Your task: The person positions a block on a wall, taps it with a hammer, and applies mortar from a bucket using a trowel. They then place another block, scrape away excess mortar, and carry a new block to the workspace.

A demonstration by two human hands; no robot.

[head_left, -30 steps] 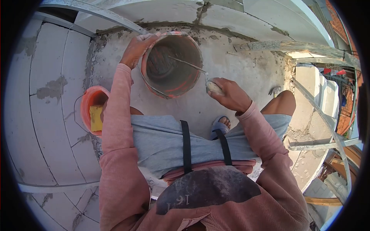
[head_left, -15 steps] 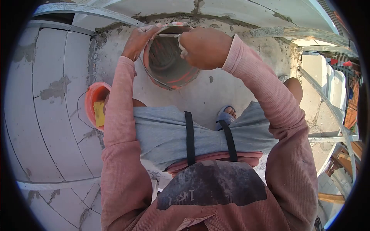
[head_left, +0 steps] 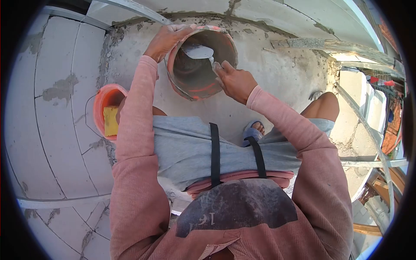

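Note:
A round bucket [head_left: 197,82] smeared with grey mortar is tilted so that its open mouth faces me. My left hand [head_left: 167,41] grips its upper left rim, with the fingers laid over the edge. In my right hand [head_left: 236,82], at the bucket's right side, is the handle of a trowel [head_left: 198,52]. Its pale metal blade lies inside the mouth, near the upper left. Grey residue coats the inner wall, and the bottom is in shadow.
A smaller red bucket [head_left: 100,108] holding a yellow sponge [head_left: 111,120] stands at the left. Metal bars [head_left: 65,203] cross the left and right sides. Pale block walls [head_left: 56,104] surround the dusty floor [head_left: 277,82]. A wooden piece [head_left: 370,229] lies at the lower right.
My right hand has moved down and right from the bucket's upper rim, and the trowel blade now shows inside. The bucket's mouth has shifted slightly right and turned more towards me.

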